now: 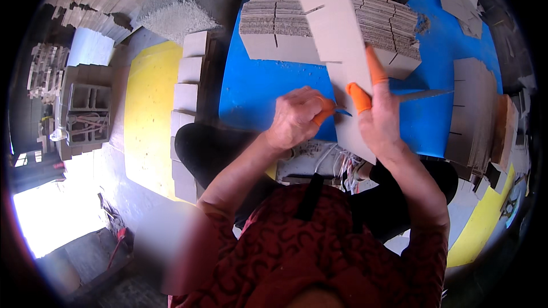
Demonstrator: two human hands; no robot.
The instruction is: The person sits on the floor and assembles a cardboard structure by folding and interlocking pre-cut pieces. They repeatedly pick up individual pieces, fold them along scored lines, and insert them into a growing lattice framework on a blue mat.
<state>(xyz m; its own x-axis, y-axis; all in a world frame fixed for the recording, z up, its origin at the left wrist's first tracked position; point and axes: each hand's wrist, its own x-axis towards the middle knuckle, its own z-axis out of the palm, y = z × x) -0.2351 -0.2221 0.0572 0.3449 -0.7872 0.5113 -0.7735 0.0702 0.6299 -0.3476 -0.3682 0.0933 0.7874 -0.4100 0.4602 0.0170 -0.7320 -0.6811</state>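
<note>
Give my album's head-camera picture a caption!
The right hand holds a cardboard strip, the left hand close beside it.

Head-worn fisheye, facing down

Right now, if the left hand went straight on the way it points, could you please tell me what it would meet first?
The left hand points rightward, so it would probably meet the pale cardboard strip first, which the right hand holds; whether they are level in depth is hard to tell.

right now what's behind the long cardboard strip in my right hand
The cardboard stack and the blue surface show on both sides of the strip; whatever lies directly behind it is covered.
</note>
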